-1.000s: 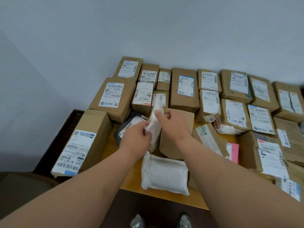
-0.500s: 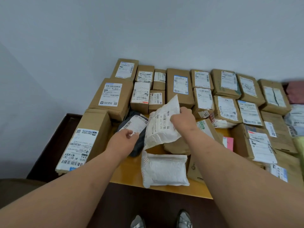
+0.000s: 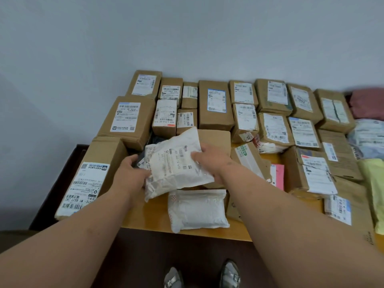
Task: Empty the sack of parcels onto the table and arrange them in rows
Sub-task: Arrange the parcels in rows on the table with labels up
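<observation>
Slippage worries me most: I have the white mailer bag (image 3: pixel 176 163) pinched at its edges only, my left hand (image 3: pixel 129 173) curled on the left edge and my right hand (image 3: pixel 212 161) gripping the right edge, and the soft plastic could sag or slide free. It hangs label-up just above the table (image 3: pixel 145 217), over a dark parcel (image 3: pixel 141 161) and beyond a second white bag (image 3: pixel 197 208). Its long axis runs near-left to far-right, and dropping it skewed would break the rows.

Head camera looks steeply down, close over the table (image 3: pixel 143 217) toward the wall (image 3: pixel 187 38).
</observation>
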Motion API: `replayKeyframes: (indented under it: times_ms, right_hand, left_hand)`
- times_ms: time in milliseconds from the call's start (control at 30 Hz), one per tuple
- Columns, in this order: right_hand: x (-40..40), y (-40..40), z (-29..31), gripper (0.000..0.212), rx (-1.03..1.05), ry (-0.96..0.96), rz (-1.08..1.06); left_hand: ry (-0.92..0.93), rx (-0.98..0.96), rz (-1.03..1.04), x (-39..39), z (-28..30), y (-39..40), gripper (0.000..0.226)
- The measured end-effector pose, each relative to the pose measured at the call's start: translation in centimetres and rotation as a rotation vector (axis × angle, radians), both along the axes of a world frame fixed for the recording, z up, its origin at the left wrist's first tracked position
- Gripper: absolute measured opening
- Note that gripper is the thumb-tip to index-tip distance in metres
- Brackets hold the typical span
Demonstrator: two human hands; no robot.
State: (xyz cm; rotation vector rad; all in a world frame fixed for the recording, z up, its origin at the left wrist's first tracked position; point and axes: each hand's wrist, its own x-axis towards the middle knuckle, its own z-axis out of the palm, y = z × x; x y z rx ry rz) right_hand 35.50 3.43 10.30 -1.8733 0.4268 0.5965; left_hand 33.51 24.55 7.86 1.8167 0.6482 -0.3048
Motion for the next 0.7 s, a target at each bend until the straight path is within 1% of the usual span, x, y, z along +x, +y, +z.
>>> replayKeyframes:
  times_ms: [33,100,133,167,200,300,333,400,467,533,567,633,700]
  right_hand:
    - [0.2,0.0,0.3,0.025,-0.107,-0.078,0.002]
    - [0.6,-0.2,0.5,0.033,-0.464,-0.219,-0.01]
    - [0.6,-0.4,0.4,0.04,-0.619,-0.234,0.006]
    - [0.4,-0.7,0.0,0.05,-0.714,-0.199,0.029]
    - [0.1,-1.0,-0.5,0.061,-0.757,-0.133,0.058]
    - [-0.8,-1.0,-2.6,0.094,-0.764,0.017,0.114]
    - [-0.9,-0.8,-2.9,0.102,-0.752,0.033,0.11]
    - [-0.9,-0.6,-3.4,0.116,-0.733,0.048,0.124]
    - [-0.9,-0.6,-3.2,0.115,-0.711,0.029,0.139]
    - [-0.5,-1.0,-2.8,0.107,-0.675,-0.001,0.085]
    - [-0.2,-1.3,-2.5,0.104,-0.639,-0.006,0.033]
    - [0.7,-2.3,-1.6,0.099,-0.527,0.011,-0.085]
    - [1.4,-3.8,-0.9,0.094,-0.43,0.015,-0.126]
  left_hand:
    - [-0.032,0.07,-0.018,0.0,0.1,0.2,0.065]
    - [-0.096,0.215,-0.026,0.0,0.1,0.6,0.057]
    - [-0.115,0.275,-0.019,-0.1,0.0,0.8,0.054]
    - [-0.132,0.33,-0.012,-0.3,-0.1,0.9,0.051]
    - [-0.143,0.38,-0.02,-0.5,-0.4,1.0,0.05]
    - [-0.124,0.538,-0.126,-0.9,-1.2,1.2,0.048]
    - [-0.086,0.569,-0.159,-0.9,-1.5,1.1,0.049]
    - [0.005,0.571,-0.221,-0.7,-1.8,0.9,0.053]
    - [0.039,0.608,-0.309,-0.6,-1.8,0.3,0.055]
    - [-0.024,0.7,-0.394,-0.4,-1.4,-0.6,0.052]
    - [-0.079,0.698,-0.414,-0.3,-1.0,-1.3,0.051]
    - [-0.188,0.61,-0.443,0.2,-0.5,-2.9,0.048]
    - [-0.233,0.499,-0.442,0.8,0.3,-4.6,0.046]
